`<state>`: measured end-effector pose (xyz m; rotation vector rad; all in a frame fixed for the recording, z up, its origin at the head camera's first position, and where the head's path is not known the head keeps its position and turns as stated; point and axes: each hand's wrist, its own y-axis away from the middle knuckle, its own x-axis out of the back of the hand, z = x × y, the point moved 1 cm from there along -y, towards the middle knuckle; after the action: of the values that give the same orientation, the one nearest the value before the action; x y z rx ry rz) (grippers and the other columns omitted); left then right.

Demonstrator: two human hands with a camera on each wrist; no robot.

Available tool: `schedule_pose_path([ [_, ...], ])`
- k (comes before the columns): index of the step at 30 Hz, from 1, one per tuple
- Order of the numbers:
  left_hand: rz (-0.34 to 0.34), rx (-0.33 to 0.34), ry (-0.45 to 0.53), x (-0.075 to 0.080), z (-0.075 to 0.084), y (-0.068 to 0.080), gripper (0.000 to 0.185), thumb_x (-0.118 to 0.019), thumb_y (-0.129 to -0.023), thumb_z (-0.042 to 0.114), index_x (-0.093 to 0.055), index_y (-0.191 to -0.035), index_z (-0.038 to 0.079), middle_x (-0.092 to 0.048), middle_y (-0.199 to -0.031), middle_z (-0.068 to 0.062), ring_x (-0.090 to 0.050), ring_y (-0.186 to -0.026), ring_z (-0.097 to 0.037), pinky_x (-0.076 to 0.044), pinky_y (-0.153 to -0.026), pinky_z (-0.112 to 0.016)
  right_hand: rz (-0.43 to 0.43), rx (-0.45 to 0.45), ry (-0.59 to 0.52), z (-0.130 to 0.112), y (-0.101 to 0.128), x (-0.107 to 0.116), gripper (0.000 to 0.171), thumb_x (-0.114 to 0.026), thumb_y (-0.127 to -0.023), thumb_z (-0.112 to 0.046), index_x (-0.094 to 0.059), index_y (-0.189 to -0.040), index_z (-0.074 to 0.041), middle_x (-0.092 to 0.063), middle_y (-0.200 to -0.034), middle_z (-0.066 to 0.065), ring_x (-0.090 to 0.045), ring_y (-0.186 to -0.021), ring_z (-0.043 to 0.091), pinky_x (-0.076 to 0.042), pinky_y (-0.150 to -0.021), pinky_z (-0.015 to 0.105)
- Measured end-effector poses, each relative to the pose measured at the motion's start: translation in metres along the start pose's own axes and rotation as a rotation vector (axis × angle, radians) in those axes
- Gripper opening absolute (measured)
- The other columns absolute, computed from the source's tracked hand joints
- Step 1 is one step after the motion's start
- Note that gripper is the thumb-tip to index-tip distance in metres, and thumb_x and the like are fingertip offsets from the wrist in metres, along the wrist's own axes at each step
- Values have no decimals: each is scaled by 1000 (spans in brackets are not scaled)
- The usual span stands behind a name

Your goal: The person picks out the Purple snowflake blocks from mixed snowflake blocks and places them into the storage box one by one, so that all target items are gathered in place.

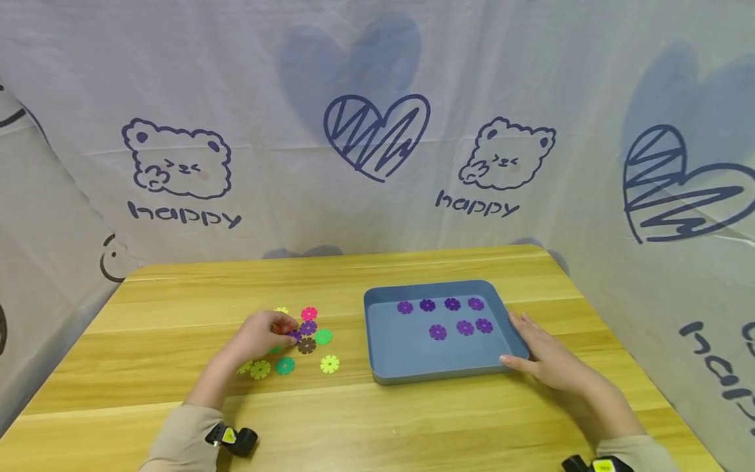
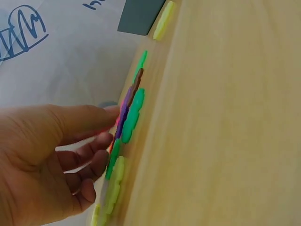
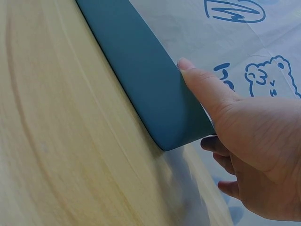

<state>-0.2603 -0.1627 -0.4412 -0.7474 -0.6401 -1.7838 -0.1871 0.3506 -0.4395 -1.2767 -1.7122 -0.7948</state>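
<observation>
Left hand (image 1: 259,335) down on the wooden table (image 1: 413,419), fingers curled over the near edge of a cluster of flat flower-shaped plastic discs (image 1: 297,341); fingertips (image 2: 109,112) on a purple disc (image 1: 307,328) in the middle of that cluster. Whether pinched or merely touched: cannot tell. Pink disc (image 1: 309,313) just behind the purple one, brown disc (image 1: 306,345) just in front, green disc (image 1: 323,337) to the right, teal disc (image 1: 285,366) and yellow disc (image 1: 329,364) nearer the front edge, all lying flat.

Right hand (image 1: 545,357) laid against the right front corner of a blue tray (image 1: 436,375), thumb (image 3: 197,82) pressed along the outer wall, remaining fingers relaxed behind the corner; not gripping. Tray flat on the table, well right of the loose cluster. Seven purple discs (image 1: 448,316) inside it, four in a back row, three in a second row.

Hands well apart, one on each group. Printed cloth backdrop (image 1: 377,131) behind the table.
</observation>
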Motion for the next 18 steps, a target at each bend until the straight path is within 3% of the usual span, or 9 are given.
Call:
schedule_pose_path([
  [10, 1, 45, 2, -1, -2, 0, 26, -75, -80, 6, -63, -102, 1, -62, -91, -9, -56, -84, -19, -50, -74, -31, 11, 7, 4, 1, 0, 0, 92, -62, -91, -50, -19, -152, 4, -19, -157, 29, -16, -143, 53, -18, -111, 69],
  [18, 29, 36, 63, 7, 7, 3, 10, -67, -87, 4, -59, -93, 2, -59, -85, -7, -55, -78, -19, -48, -67, -27, 12, 8, 3, 1, 0, -1, 91, -62, -91, -50, -19, -153, 3, -20, -157, 29, -16, -144, 53, -18, -111, 69],
])
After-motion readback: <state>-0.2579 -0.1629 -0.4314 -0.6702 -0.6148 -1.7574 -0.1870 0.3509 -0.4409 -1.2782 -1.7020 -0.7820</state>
